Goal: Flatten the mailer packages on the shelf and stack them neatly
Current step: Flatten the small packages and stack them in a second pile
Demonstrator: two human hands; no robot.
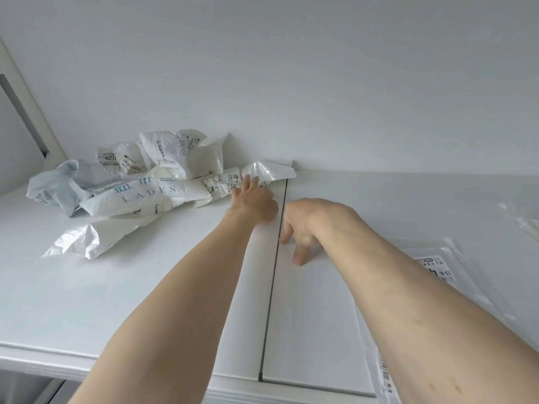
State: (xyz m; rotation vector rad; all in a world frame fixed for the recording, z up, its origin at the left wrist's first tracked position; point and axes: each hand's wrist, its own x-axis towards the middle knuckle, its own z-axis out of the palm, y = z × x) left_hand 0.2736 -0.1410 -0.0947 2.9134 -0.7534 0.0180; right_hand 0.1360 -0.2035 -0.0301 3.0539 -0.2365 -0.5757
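A heap of crumpled white and pale blue mailer packages point(140, 185) lies at the back left of the white shelf top point(116, 287), against the wall. My left hand point(255, 201) reaches out to the heap's right end, its fingers touching a crinkled white mailer point(271, 170) there; whether it grips the plastic I cannot tell. My right hand point(303, 225) hovers just right of the shelf's seam, fingers loosely curled downward, holding nothing. A flattened clear mailer with a printed label point(431, 263) lies on the shelf at the right, partly hidden under my right forearm.
A dark seam point(272, 275) runs front to back across the shelf top between my arms. The white wall point(320, 83) rises right behind the shelf. A grey slotted panel point(23, 112) stands at the far left. The shelf's front edge point(43, 363) is near the bottom.
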